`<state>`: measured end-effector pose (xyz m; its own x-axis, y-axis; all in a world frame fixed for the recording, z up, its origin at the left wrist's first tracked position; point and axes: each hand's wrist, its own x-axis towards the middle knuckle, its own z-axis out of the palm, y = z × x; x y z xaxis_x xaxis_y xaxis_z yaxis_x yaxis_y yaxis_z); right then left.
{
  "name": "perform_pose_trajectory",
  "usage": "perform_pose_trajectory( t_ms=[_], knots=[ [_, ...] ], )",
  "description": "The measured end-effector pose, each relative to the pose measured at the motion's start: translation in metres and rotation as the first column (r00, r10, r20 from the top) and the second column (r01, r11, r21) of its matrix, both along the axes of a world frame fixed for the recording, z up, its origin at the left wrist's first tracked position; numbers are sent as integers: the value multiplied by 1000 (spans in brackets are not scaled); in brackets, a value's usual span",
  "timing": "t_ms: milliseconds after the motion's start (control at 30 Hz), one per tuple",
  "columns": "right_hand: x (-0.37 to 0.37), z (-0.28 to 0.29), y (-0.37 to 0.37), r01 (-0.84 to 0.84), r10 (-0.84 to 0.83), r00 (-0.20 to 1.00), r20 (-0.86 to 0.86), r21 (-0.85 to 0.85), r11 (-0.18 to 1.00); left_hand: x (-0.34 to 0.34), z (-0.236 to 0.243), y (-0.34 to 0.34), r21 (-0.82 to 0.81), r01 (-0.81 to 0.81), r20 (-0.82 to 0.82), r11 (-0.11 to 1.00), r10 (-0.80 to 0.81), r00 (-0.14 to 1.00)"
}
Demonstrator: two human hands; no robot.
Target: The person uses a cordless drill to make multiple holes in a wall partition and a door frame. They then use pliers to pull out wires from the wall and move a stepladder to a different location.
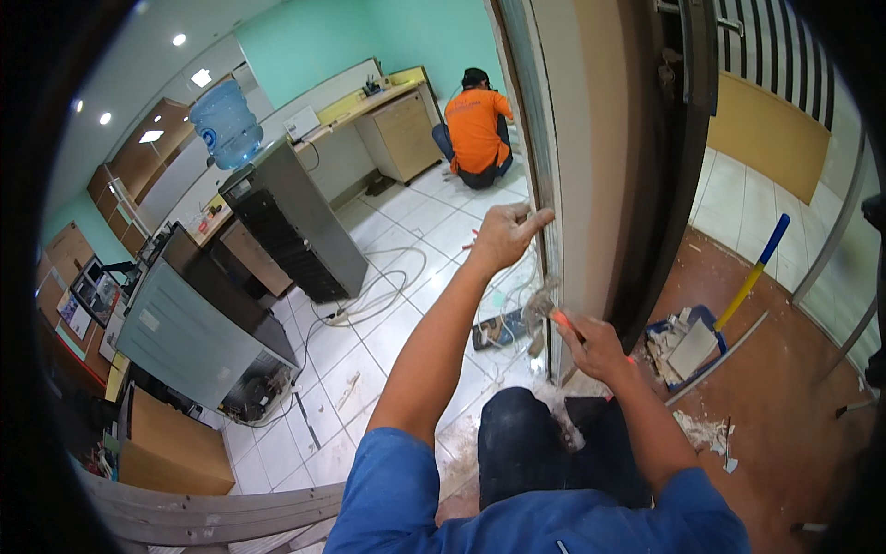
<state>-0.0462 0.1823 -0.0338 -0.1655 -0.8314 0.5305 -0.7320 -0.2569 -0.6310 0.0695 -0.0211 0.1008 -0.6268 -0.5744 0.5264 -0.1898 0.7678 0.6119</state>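
My left hand grips the edge of a door frame; small red bits show behind its fingers, too unclear to name. Lower on the frame, my right hand is closed round the orange handle of a tool with a dull metal head against the frame's edge, its exact kind unclear. My dark-clad knees are below, beside pale dust and debris. A dark, unclear object lies on the tiles just left of the tool.
A person in orange squats by a desk. A water dispenser, appliance and cables stand or lie left. Right are a blue dustpan with rubble, yellow-blue pole, leaning board and scraps.
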Motion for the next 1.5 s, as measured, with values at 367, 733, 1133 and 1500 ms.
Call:
perform_pose_trajectory(
  t_ms=[367, 733, 1133, 1500],
  knots=[
    [3, -1, -25, -42, 42, 993, -113, -1, 999, -4, -8, 6, 69, 36, -116, 997, -27, 993],
    [-2, -10, -27, -61, 64, 997, 49, -54, 997, -8, -15, 4, 69, 8, -126, 998, 1, 992],
    [-27, -29, 53, 140, -142, 990, 24, 74, 987, -6, -7, 16, 159, 3, -112, 987, 15, 994],
    [-127, -347, 251, 394, -734, 659, 164, 757, 522, -8, -51, 27, 189, -175, -260, 966, 221, 940]
  ],
)
